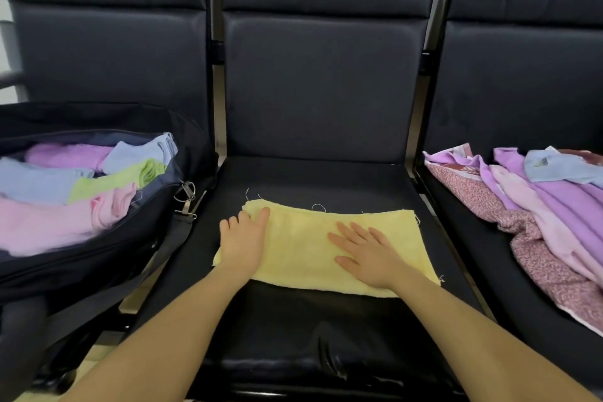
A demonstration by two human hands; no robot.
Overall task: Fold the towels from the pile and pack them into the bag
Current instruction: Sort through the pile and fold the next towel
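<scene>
head view, one frame inspected. yellow towel (306,248) lying flat on middle seat (326,179), apparently already folded once into a wide strip; loose threads noted along far edge. left hand (243,240) at towel's left end, fingers curled over far left corner, thumb on top; appears to pinch that corner, though underside not visible. right hand (367,254) flat on towel right of centre, fingers spread and pressing down, gripping nothing. dark duffel bag (107,248) open on left seat, holding folded towels in lilac, blue, green and pink. unfolded pile (535,199) on right seat, well apart from towel, with purple, pink, blue and patterned pieces.

judged step: next fold of yellow towel, left end over toward right.

risks: layers slipping on smooth seat if right hand lifts early, giving a skewed fold; single-corner pinch may drag only top layer; frayed threads may snag on fingers. bag looks fairly full, so bulky fold may not fit.
</scene>
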